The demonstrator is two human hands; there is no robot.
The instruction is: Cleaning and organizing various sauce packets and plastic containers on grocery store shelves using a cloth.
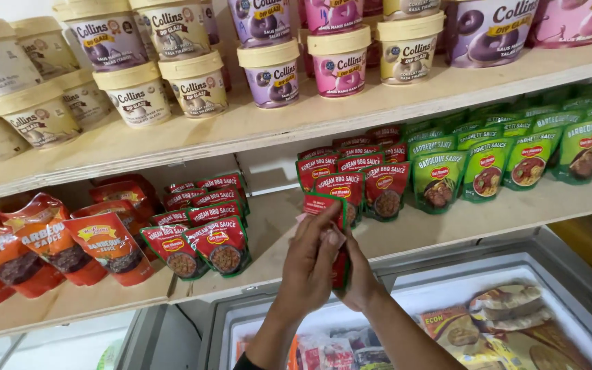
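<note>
Orange-red sauce pouches (42,250) lean in a loose row at the far left of a pale wooden lower shelf (447,229). Just right of them stands a neat block of red sauce pouches (203,226) with green trim. Above, an upper wooden shelf (241,127) carries round tubs with cream lids (138,92), stacked two high, their labels brown, purple and pink. Near the middle of the view, two bare hands meet in front of the lower shelf's edge. The left hand (310,264) has its fingers curled around a small stack of red pouches (330,212) with green trim; the right hand (359,274) closes on the same stack from behind and below, so both hands grip it, upright and clear of the shelf. Just beyond the held stack stands a second block of matching red pouches (368,181). Further right, green sauce pouches (515,154) fill the shelf in rows. Below, at the near right, a glass-topped chest freezer (577,288) holds packaged frozen foods.
</note>
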